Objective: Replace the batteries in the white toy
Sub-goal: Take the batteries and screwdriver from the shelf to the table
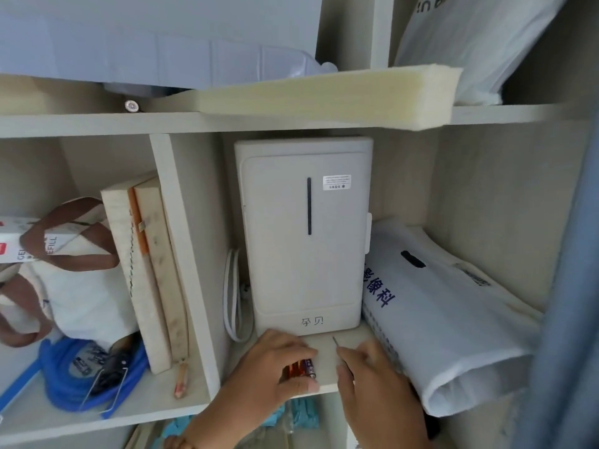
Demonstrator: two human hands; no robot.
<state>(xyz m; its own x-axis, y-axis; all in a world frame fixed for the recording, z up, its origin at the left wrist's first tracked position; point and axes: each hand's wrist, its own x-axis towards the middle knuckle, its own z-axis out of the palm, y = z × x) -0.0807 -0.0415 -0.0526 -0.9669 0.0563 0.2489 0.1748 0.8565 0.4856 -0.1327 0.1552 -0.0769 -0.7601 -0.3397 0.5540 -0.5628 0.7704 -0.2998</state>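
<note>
My left hand (275,364) lies on the front of a shelf (327,354), fingers curled round batteries (301,368) with orange and purple wrapping. My right hand (366,367) is just to the right of it and pinches a thin metal tool (336,344) whose tip points up and away. Behind both hands a tall white box-shaped device (304,234) with a dark vertical slit stands upright at the back of the shelf. I cannot tell whether this device is the white toy.
A white plastic bag (453,319) with blue lettering lies on the right of the shelf, close to my right hand. A coiled white cable (233,296) hangs left of the device. The left compartment holds boards (146,273), a tote bag (77,286) and blue cord (64,377). A foam slab (324,95) overhangs above.
</note>
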